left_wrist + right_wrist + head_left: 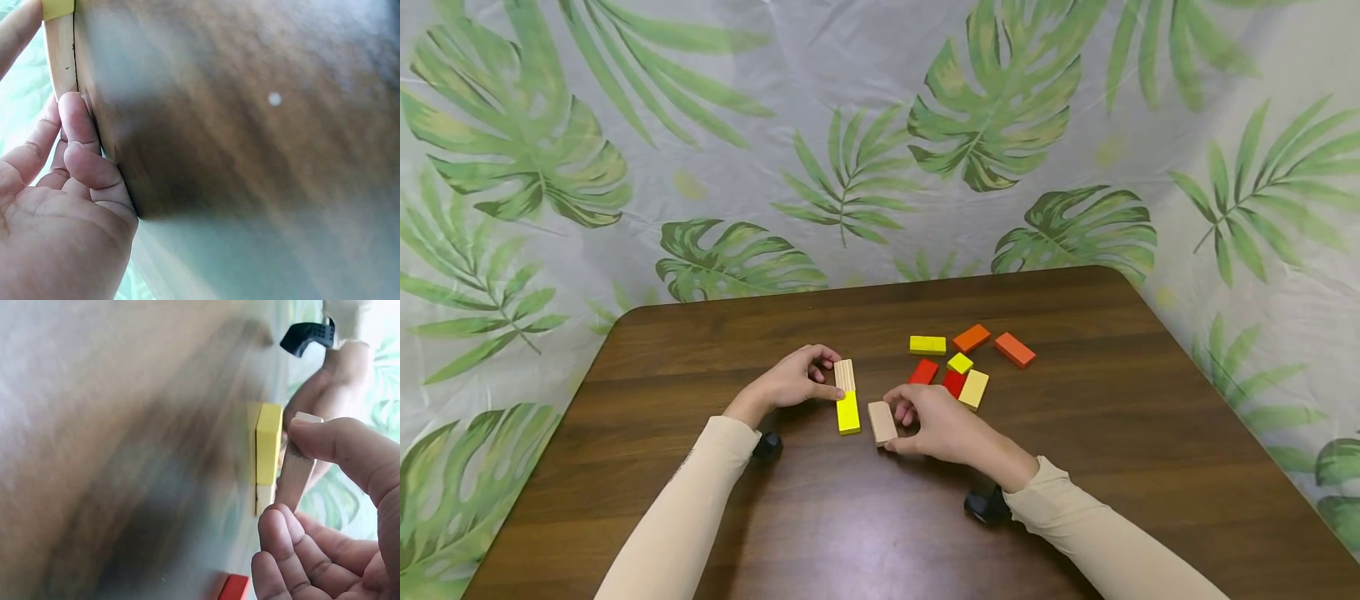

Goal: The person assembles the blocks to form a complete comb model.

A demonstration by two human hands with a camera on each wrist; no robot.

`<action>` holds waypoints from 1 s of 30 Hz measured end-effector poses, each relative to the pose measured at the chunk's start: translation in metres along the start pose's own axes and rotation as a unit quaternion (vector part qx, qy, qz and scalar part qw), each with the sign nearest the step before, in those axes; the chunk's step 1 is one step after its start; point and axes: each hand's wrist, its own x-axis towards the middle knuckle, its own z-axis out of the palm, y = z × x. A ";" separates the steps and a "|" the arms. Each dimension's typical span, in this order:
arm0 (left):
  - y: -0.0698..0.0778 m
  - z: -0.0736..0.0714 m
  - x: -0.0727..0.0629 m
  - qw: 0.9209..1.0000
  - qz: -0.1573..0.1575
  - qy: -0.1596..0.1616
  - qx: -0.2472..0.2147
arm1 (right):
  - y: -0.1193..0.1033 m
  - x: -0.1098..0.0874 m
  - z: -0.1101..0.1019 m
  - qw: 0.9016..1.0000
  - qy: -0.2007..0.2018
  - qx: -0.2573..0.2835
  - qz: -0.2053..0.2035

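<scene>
Sleeves (1097, 525) foremost, the half-closed right grip (943, 423) and left grip (793, 380) are pinching a plain block (882, 423) and striped block (845, 376) respectively, apparently for steadiness.

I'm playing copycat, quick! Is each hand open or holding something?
Left hand: closed, holding the striped wooden block.
Right hand: closed, pinching the plain wooden block.

Head view: bright, mostly sharp; soft glare on near tabletop (850, 510). 2 wrist views: tabletop blurred, hazy reflections; left shows 1 small white spot; right, backdrop (382, 375) washed out, soft.
</scene>
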 end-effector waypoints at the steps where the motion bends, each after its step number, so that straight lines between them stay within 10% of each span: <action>1: 0.000 0.000 0.000 1.000 0.000 0.000 0.000 | -0.001 -0.001 0.001 1.000 0.000 0.002 0.002; 30: -0.004 0.000 0.000 1.000 0.011 0.000 -0.010 | -0.019 -0.015 0.025 0.999 0.015 -0.030 -0.029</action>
